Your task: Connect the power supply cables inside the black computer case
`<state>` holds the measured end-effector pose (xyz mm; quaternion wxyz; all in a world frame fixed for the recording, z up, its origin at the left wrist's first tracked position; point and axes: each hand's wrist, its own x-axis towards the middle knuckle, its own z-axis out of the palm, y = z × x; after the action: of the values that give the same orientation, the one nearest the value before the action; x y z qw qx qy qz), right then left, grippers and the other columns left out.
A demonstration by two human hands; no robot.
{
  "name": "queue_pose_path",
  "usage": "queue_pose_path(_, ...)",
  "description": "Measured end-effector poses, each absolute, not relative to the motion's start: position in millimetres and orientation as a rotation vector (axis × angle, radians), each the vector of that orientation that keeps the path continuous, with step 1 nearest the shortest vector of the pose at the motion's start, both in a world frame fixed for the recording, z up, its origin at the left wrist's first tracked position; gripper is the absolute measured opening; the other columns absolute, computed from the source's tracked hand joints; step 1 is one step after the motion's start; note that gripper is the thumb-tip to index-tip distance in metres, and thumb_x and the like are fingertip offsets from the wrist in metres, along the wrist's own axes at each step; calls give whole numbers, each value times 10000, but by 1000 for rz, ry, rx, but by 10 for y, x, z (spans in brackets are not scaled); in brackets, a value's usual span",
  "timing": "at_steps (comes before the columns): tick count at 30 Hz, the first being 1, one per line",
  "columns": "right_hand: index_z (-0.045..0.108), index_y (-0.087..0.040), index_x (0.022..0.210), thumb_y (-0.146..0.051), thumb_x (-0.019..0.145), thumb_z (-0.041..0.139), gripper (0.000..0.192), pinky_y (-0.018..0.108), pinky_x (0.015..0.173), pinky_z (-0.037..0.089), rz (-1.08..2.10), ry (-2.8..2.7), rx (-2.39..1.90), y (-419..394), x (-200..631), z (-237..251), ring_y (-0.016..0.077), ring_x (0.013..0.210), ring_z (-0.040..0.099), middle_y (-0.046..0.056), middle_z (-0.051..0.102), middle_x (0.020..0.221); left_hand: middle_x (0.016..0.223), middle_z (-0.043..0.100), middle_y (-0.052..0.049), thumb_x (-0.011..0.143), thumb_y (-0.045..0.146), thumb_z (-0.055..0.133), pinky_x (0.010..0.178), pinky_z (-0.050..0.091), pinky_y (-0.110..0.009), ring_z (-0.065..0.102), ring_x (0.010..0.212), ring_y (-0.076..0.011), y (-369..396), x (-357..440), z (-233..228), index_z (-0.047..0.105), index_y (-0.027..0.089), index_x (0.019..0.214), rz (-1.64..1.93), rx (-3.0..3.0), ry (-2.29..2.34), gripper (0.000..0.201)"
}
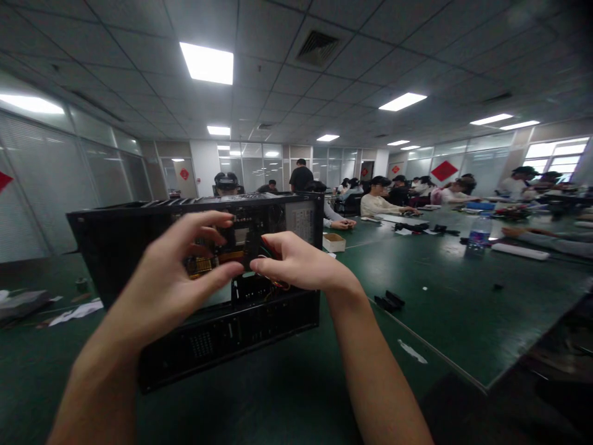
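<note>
A black computer case (111, 241) stands on the green table before me, its side open toward me and its inner parts showing. My left hand (173, 272) is in front of the open side, thumb and fingers apart and curved, with nothing visible between them. At the right of the opening, my right hand (301, 262) has its thumb and fingers closed around thin coloured wires (280, 285). Its other fingertips are hidden inside the case. A labelled power supply (302, 221) sits in the upper right corner of the case, above that hand.
The green table (445, 309) stretches right, bearing black plastic pieces (390, 301), a small open box (334, 242), a water bottle (479, 233) and a white scrap (412, 351). Papers (76, 312) and a grey object (23, 308) lie left. Several people sit around the far tables.
</note>
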<state>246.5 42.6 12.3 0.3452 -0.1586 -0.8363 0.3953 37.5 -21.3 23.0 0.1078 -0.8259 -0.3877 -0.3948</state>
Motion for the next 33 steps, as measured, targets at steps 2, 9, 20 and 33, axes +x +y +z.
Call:
queue_pose_path(2, 603, -143, 902, -307, 836, 604, 177, 234, 614, 406, 1007, -2180, -384, 455, 2444, 114, 110, 677, 498, -24, 574, 771, 1249, 621, -80, 826, 417, 688, 843, 590, -356, 651, 1047, -230, -62, 478, 149, 432, 246, 1401, -1193, -2567, -1153, 652)
queue_pose_path(9, 572, -143, 827, -308, 849, 589, 167, 230, 581, 370, 982, -2270, -421, 438, 2391, 117, 109, 657, 454, -30, 518, 715, 1213, 671, -73, 789, 440, 719, 886, 568, -342, 663, 1047, -238, 63, 462, 53, 549, 224, 1285, -1194, -2611, -1164, 567)
queue_pose_path(20, 591, -127, 942, -257, 865, 539, 161, 241, 595, 362, 745, -2461, -531, 368, 2294, 78, 127, 701, 502, -20, 567, 770, 1190, 689, -67, 782, 422, 725, 903, 537, -349, 657, 1055, -252, -8, 219, 95, 599, 246, 1272, -930, -2566, -1117, 536)
queue_pose_path(33, 625, -195, 1018, -315, 969, 509, 174, 340, 805, 473, -84, -2189, -841, -142, 2164, 67, 222, 921, 582, 80, 632, 986, 1165, 671, -106, 836, 511, 645, 907, 519, -385, 640, 1045, -256, 71, -54, 99, 597, 184, 1219, -876, -2384, -1196, 506)
